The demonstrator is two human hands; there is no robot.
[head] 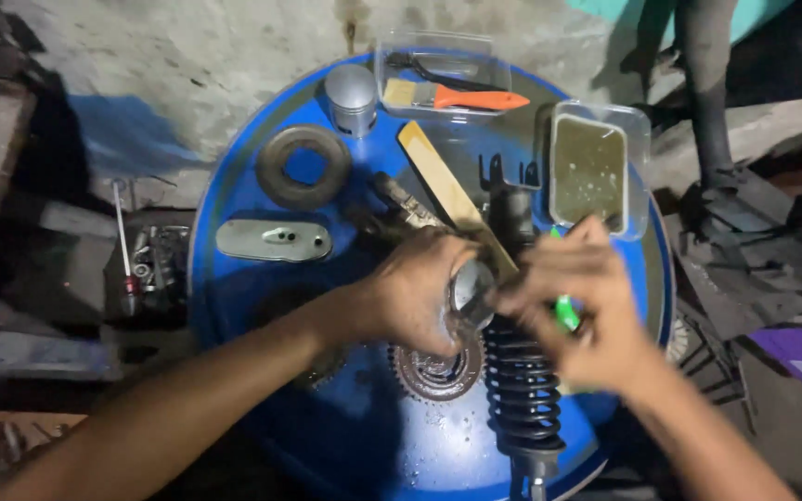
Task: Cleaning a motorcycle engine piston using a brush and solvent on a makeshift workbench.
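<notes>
My left hand (415,288) grips a small round metal part (469,286) over the middle of a blue drum top (234,288). My right hand (579,301) is blurred and holds a bright green tool (565,313) against that part. Below the hands lie a toothed sprocket (438,371) and a black coil-spring shock absorber (520,385), which runs from the drum's centre to its near edge.
On the drum stand a metal piston (352,96), a rubber ring (303,167), an oval metal cover (273,239), a wooden stick (438,181), a tub of murky liquid (589,167), and a clear box with an orange-handled brush (457,96). Tools lie at left (146,264).
</notes>
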